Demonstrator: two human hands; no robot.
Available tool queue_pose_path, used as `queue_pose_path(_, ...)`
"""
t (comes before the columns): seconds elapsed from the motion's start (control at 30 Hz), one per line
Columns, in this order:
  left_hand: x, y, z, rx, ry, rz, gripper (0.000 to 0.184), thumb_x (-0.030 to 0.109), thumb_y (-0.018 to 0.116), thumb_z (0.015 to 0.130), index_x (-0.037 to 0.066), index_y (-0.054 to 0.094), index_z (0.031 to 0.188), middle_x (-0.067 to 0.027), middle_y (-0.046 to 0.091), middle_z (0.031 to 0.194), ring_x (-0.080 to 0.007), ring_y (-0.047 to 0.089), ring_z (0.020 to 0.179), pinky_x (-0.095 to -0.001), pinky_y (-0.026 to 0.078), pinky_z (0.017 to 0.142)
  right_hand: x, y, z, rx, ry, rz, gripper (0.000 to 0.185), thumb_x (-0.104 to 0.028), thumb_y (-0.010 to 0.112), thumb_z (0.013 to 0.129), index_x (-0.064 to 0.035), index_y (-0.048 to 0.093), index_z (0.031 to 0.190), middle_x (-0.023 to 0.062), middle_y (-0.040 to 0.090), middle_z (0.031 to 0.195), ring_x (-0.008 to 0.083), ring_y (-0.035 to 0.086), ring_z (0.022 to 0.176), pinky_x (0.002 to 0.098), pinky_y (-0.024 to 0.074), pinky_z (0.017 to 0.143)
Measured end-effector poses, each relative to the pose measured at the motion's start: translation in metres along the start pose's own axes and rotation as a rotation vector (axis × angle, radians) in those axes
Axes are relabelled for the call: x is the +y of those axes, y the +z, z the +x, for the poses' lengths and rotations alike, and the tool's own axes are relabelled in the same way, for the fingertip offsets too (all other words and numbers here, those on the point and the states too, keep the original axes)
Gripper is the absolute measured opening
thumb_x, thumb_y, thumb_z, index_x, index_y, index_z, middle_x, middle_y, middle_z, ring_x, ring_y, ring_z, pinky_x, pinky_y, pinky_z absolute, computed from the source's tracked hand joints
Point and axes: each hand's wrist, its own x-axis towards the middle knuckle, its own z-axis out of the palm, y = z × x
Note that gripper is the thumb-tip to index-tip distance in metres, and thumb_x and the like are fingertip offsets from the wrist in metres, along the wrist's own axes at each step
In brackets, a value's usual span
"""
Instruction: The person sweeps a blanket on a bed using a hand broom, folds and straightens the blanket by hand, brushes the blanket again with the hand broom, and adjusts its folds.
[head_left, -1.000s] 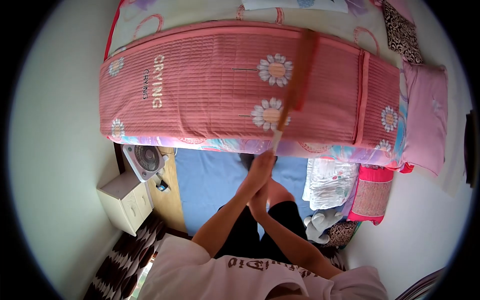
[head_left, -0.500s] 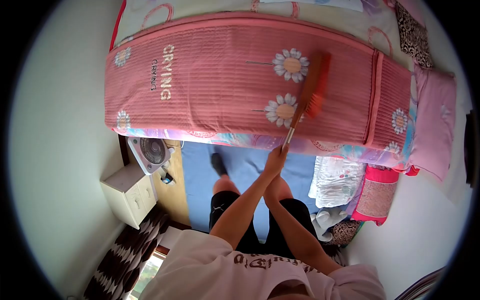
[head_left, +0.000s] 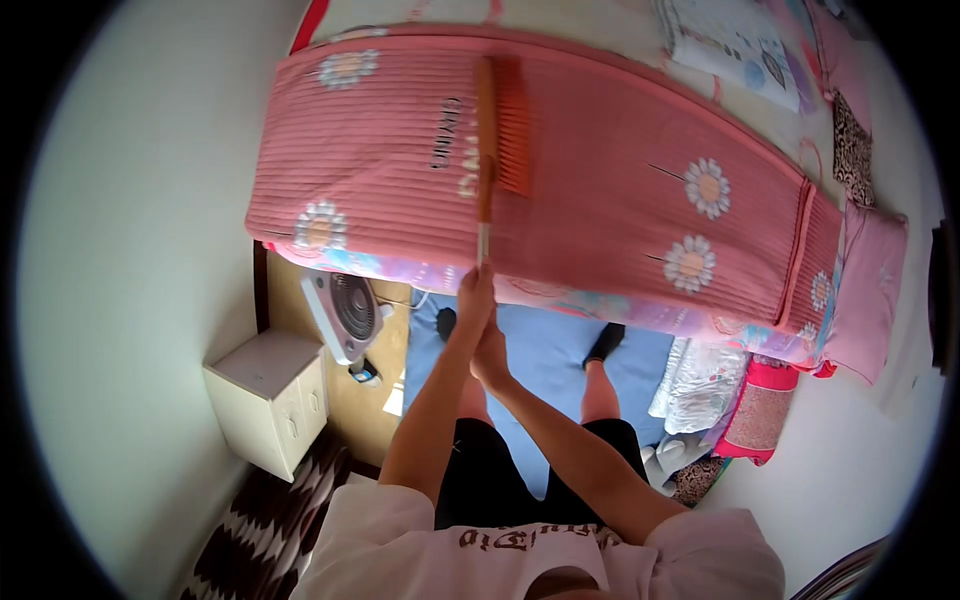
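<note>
A long brush with a brown wooden back and orange-red bristles lies over the pink quilted cover on the bed, beside the lettering. Its bristles face right and are blurred. My left hand is closed round the pale handle near the bed's edge. Just below it, my right hand is closed on the lower end of the handle, which the fingers hide. White daisies decorate the cover on both sides of the brush.
A fan and a white cabinet stand at the left. Folded white bedding and a red-edged pillow lie at the right of the blue mat. A pink pillow rests at the bed's right end.
Both hands have carried the brush leftward across the cover, from beside the middle daisies to the lettering. The view has shifted and turned, and both feet now show on the mat.
</note>
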Motion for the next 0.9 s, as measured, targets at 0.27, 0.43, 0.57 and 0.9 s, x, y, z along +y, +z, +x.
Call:
queue_pose_path(0.27, 0.069, -0.279, 0.105, 0.340, -0.016, -0.023, 0.034, 0.039, 0.049, 0.102, 0.018, 0.048, 0.075, 0.0057, 0.037, 0.057, -0.0084, 0.035, 0.045, -0.0248, 0.032, 0.040, -0.098, 0.241, 0.066, -0.204, -0.064, -0.103, 0.062, -0.034, 0.055, 0.093, -0.0051, 0.032, 0.143, 0.0294, 0.068, 0.096, 0.0507, 0.064, 0.089, 0.0605, 0.0485, 0.073)
queue_pose_path(0.43, 0.105, -0.310, 0.096, 0.442, 0.006, -0.358, 0.042, 0.045, 0.052, 0.102, 0.019, 0.043, 0.071, 0.0067, 0.031, 0.054, -0.0084, 0.027, 0.042, -0.0244, 0.024, 0.038, -0.107, 0.268, 0.073, -0.232, -0.270, -0.140, 0.053, -0.023, 0.050, 0.094, -0.0065, 0.038, 0.142, 0.0262, 0.069, 0.100, 0.0473, 0.065, 0.089, 0.0582, 0.0489, 0.075)
queue_pose_path(0.57, 0.115, -0.243, 0.018, 0.307, 0.133, -0.423, 0.041, 0.042, 0.050, 0.104, 0.014, 0.041, 0.075, 0.0053, 0.030, 0.054, -0.0080, 0.026, 0.042, -0.0254, 0.024, 0.038, -0.119, 0.185, 0.031, -0.197, -0.169, -0.110, 0.057, -0.024, 0.059, 0.090, -0.0086, 0.043, 0.142, 0.0220, 0.070, 0.095, 0.0452, 0.065, 0.082, 0.0536, 0.0505, 0.072)
queue_pose_path(0.9, 0.008, 0.024, -0.150, -0.486, 0.126, 0.299, 0.043, 0.042, 0.053, 0.102, 0.001, 0.062, 0.089, -0.0126, 0.052, 0.064, -0.0256, 0.048, 0.057, -0.0394, 0.042, 0.056, 0.072, 0.043, -0.121, 0.464, 0.055, 0.539, 0.031, -0.014, 0.045, 0.105, -0.0064, 0.045, 0.135, 0.0065, 0.051, 0.125, 0.0175, 0.053, 0.110, 0.0319, 0.0449, 0.089)
